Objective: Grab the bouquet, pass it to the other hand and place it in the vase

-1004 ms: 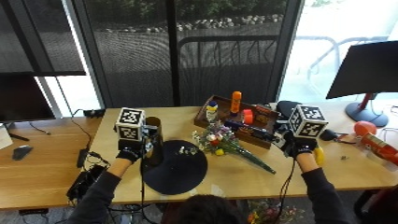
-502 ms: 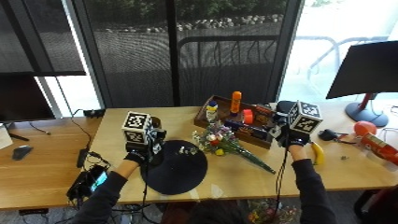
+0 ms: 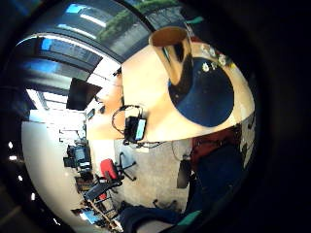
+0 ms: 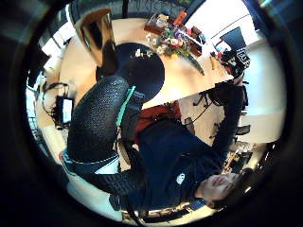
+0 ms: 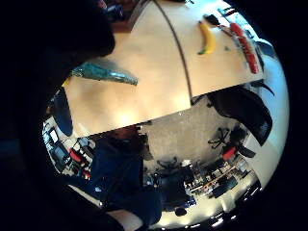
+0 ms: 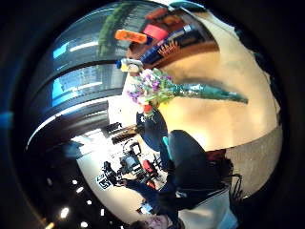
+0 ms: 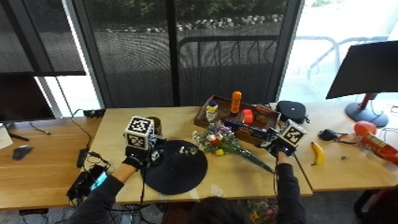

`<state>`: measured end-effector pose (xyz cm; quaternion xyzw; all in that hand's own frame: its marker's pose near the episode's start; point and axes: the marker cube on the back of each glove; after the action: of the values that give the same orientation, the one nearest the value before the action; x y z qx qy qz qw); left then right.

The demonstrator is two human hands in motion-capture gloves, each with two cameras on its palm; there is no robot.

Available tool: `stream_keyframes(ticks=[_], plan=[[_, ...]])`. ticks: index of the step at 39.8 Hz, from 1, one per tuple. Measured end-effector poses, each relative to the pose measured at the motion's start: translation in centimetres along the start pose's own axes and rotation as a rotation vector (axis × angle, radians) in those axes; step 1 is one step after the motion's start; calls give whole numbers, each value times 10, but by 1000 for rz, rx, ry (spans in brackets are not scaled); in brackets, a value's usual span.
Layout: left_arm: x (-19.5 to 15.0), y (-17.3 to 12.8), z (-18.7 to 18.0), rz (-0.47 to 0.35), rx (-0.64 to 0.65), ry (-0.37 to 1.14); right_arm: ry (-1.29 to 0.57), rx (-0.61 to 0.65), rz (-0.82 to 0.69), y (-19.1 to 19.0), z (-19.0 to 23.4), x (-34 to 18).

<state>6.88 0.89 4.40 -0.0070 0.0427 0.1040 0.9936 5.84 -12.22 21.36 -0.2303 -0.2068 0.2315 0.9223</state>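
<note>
bouquet (image 7: 225,146) lies flat on table (image 7: 249,175), blooms by black round mat (image 7: 175,169), stem end toward right hand (image 7: 277,148) for an easy pick | vase (image 7: 155,126) upright behind left hand (image 7: 135,158) | both hands' fingers: cannot tell

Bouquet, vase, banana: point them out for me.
bouquet (image 7: 214,138): outside view, on the flower heads.
vase (image 4: 98,35): left thumb side palm view, on its wall.
banana (image 7: 317,153): outside view, mid-length.
</note>
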Motion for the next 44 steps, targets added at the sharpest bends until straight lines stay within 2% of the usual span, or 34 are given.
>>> stream_keyframes(ticks=[2, 4, 9, 12, 15, 18, 21, 24, 26, 29, 32, 37, 41, 44], plan=[[-1, 2, 1, -2, -10, 3, 11, 48, -73, -39, 19, 5], [-3, 5, 2, -4, -11, 2, 25, 57, -61, -58, 37, 9], [-8, 7, 2, -13, -6, -13, 46, -17, 67, -78, 71, 17], [-10, 7, 4, -16, -15, -10, 72, 98, 46, -91, 82, 17], [-11, 7, 7, -17, -31, -6, 76, 238, 69, -80, 86, 13], [-11, 7, 9, -17, -44, -11, 53, 316, 124, -80, 92, 11], [-9, 7, 10, -16, -54, -16, 44, 269, 172, -83, 109, 10], [-7, 7, 13, -11, -64, -18, 106, 175, 305, -78, 128, 12], [-6, 8, 15, -8, -68, -20, 137, 179, 343, -74, 135, 9], [-5, 9, 15, -4, -68, -24, 151, 243, 339, -73, 141, 4], [-5, 9, 20, -2, -78, -26, 130, 250, 321, -71, 147, 1], [-8, 10, 27, -6, -98, -30, 27, 353, 246, -78, 154, 4], [-9, 10, 29, -12, -105, -27, -89, 376, 192, -76, 160, 2], [-9, 9, 32, -12, -117, -33, -104, 433, 187, -79, 160, 2]])
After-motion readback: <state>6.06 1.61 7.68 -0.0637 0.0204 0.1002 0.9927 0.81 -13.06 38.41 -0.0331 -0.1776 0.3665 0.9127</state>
